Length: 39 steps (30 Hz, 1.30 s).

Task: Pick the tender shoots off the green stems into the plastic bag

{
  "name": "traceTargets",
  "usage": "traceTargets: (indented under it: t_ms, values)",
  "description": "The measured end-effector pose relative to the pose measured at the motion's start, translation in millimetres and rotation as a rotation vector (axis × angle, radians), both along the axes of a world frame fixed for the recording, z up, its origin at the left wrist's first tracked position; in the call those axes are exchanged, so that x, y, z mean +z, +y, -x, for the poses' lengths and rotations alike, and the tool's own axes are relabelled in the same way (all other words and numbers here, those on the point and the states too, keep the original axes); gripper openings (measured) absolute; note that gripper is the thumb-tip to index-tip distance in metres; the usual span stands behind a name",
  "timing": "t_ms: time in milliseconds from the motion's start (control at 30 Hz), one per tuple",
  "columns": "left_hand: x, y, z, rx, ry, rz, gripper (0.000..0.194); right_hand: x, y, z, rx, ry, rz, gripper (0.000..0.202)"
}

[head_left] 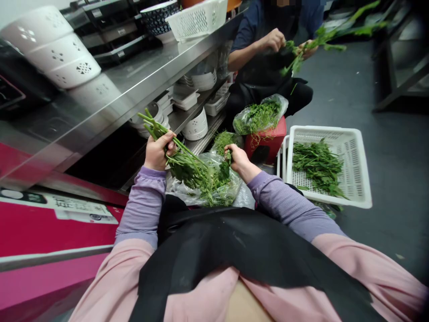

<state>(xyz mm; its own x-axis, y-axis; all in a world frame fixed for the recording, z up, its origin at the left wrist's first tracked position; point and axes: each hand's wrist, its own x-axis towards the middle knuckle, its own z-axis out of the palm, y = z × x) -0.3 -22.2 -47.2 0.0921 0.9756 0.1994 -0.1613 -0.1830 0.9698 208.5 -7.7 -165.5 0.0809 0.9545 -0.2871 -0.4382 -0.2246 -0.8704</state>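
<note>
Head view, 1 camera. The left hand (pixel 160 150) is closed around 1 bunch of leafy greens (pixel 186 167); the fingers are curled and the thumb lies across the stems. Bare stem ends project above and to the left of these fingers. The leafy part runs below and to the right of them, over an open plastic bag (pixel 234 190).

The right hand (pixel 239 162) is also closed, its thumb and fingers pinching 1 leafy sprig (pixel 225 169). The sprig hangs just below the fingertips, beside the leafy end of the bunch; whether the 2 are joined cannot be told.

Beyond the right fingers, 1 red stool (pixel 270 136) supports 1 clear bag of greens (pixel 261 116). Well to the right of the same fingers, 1 white basket (pixel 363 179) contains loose green stems (pixel 317 167). Above and beyond the left fingers runs a metal counter (pixel 140 85), with white perforated pots (pixel 196 127) on the shelf beneath. Farther out past the right fingers, 1 co-worker (pixel 268 76) handles green stalks (pixel 295 56) with 2 hands.
</note>
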Motion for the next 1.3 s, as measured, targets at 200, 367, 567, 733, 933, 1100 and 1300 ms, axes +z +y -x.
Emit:
traceTargets:
  t_ms: [200,367,567,733,933,1100,1300]
  values:
    - [-12.0,8,-9,-0.127,0.024,0.182,0.022,38.7,-12,11,0.607,0.074,-0.246,0.022]
    - [-21.7,8,-15,-0.161,0.013,0.251,0.023,52.0,-23,17,0.712,0.008,-0.256,0.024]
    - [-23.6,7,-17,-0.144,0.047,0.243,0.024,46.8,-27,17,0.656,-0.019,-0.190,0.015]
    - [-23.9,1,-23,-0.075,0.064,0.190,0.023,37.0,-22,26,0.443,-0.059,-0.195,0.006]
    - [-13.0,4,-18,0.000,-0.027,0.184,0.020,7.1,-2,-5,0.101,0.087,0.029,0.017]
    - [-10.3,13,-16,0.000,-0.059,0.253,0.017,0.9,-22,-27,0.606,0.131,-0.069,0.024]
    - [-16.1,15,-18,-0.015,-0.069,0.265,0.019,0.7,-48,-15,0.830,0.204,-0.099,0.031]
